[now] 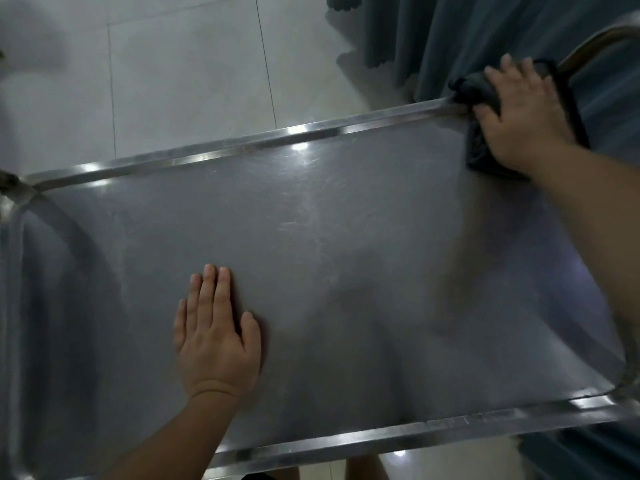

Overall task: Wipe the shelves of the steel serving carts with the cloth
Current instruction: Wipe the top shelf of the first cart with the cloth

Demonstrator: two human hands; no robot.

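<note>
Your left hand (216,336) lies flat on the top shelf (346,244) of the steel cart, fingers straight and pressed together, thumb set a little apart. It holds nothing; most likely it is there to steady the cart so the shelf does not roll away under the wiping.

Your right hand (523,123) reaches to the far right corner, fingers spread and slightly bent over the dark cloth (474,88), pressing it down onto the steel. The cloth bunches out past your fingertips against the far rim (242,147) and shows again under the heel of the palm. Whether the thumb tucks under it, you cannot tell through the blur.

Beyond your right fingertips hangs a grey-blue curtain (450,39); beyond your left ones, pale floor tiles (180,81). Starting the cloth in the corner looks deliberate: it lets you drag dirt along the rim toward your steadying hand.
</note>
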